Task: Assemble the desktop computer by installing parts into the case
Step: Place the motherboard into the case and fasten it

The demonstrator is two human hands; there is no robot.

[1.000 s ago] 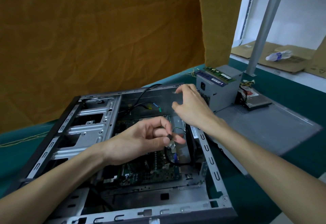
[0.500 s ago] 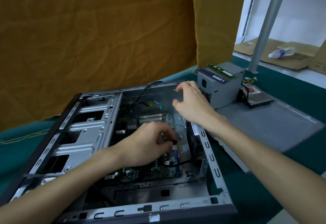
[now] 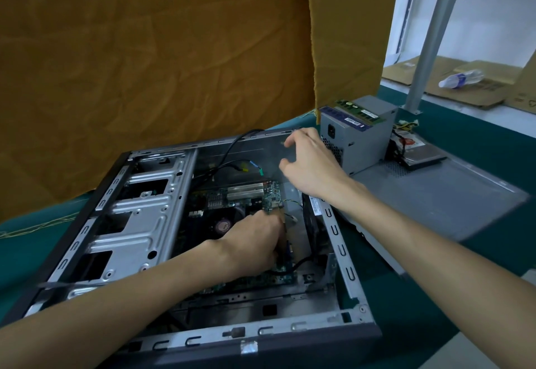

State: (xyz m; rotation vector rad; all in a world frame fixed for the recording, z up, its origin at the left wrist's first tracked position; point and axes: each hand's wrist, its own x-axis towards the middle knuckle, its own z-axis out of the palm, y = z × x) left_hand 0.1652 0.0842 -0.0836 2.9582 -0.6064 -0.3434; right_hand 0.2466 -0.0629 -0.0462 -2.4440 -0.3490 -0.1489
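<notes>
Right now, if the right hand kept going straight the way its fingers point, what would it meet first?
Probably the far wall of the case. The right hand hovers with loosely curled fingers aimed up and left, toward that rim. The black cable arches near the line; depth is unclear.

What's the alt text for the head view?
A person's left hand reaches down onto the green motherboard inside an open grey metal computer case while the right hand hovers over its far edge. A grey power supply box stands beside it.

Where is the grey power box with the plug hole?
The power supply stands outside the case, right of its far corner, on the side panel, just beyond the right hand.
</notes>
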